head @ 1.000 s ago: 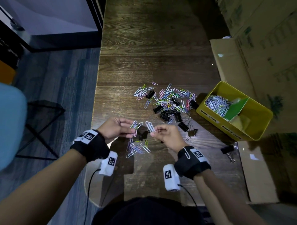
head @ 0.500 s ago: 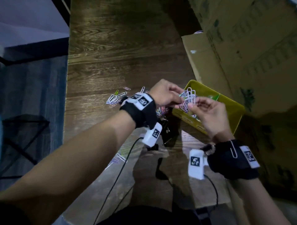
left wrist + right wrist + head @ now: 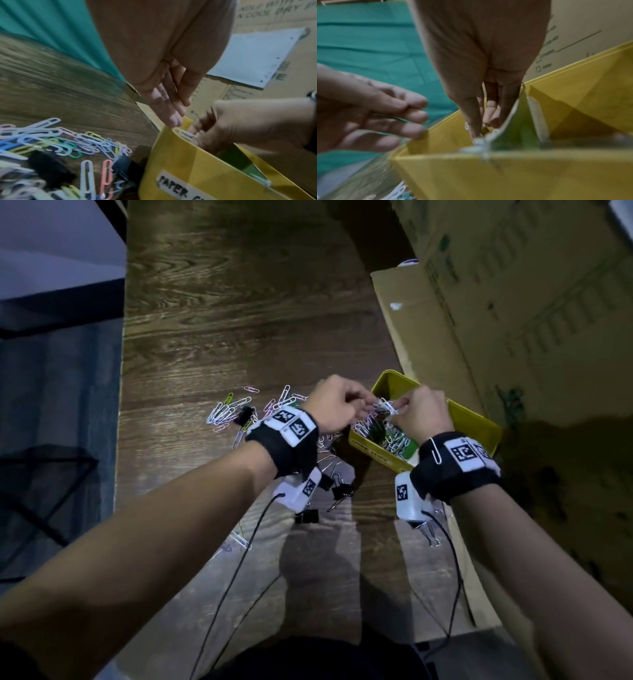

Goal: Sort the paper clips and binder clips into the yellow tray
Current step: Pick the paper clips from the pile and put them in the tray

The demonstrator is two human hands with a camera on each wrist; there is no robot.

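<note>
Both hands hover over the left compartment of the yellow tray [image 3: 479, 424], which carries a "PAPER C…" label [image 3: 173, 189]. My left hand [image 3: 359, 405] is at the tray's near-left rim; in the left wrist view its fingers [image 3: 171, 119] point down straight and hold nothing. My right hand [image 3: 402, 407] pinches a few white paper clips [image 3: 385, 405] just above the clip pile [image 3: 390, 438] in the tray. One held clip [image 3: 185, 135] shows at its fingertips. Loose coloured paper clips [image 3: 226, 412] and black binder clips [image 3: 306, 516] lie on the wooden table.
A green divider [image 3: 409, 449] splits the tray. Cardboard boxes [image 3: 513, 302] stand along the right, directly behind the tray. More binder clips [image 3: 342, 491] lie under my left wrist and by my right wrist [image 3: 428, 534]. The table's left edge [image 3: 120, 440] drops to the floor.
Both hands carried paper clips from the table's front to the tray on the right. They now sit lower over the left compartment, and the left hand's fingers have loosened.
</note>
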